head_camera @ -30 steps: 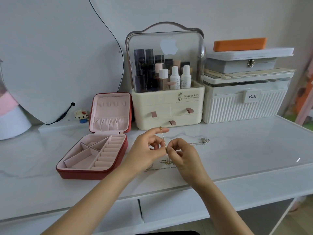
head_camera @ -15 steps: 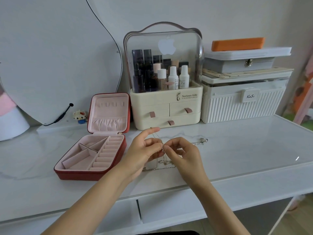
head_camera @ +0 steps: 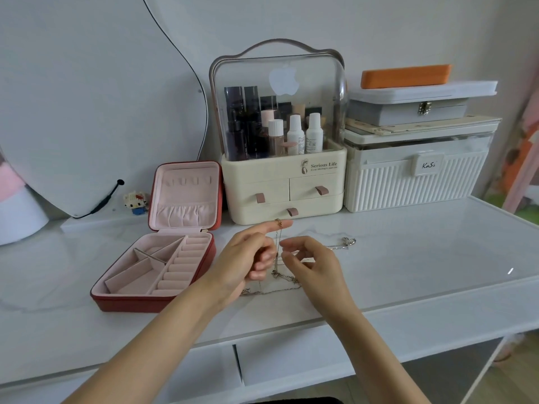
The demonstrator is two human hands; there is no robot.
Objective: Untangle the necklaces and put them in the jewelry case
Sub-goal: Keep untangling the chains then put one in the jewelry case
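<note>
The left hand [head_camera: 248,258] is now hanging the necklaces [head_camera: 280,275] from its raised forefinger; the right hand [head_camera: 312,263], no longer pinching, is hovering loosely curled, so untangling is continuing.

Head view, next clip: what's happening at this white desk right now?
A person is working apart thin tangled metal necklace chains over a white marble-look desk. The left hand holds its forefinger out straight with a chain draped over it and hanging down. The right hand has curled fingers at the hanging strands; whether it actually pinches one is unclear. Most of the tangle lies on the desk. The red jewelry case with pink lining sits open to the left, with no necklace in it yet.
</note>
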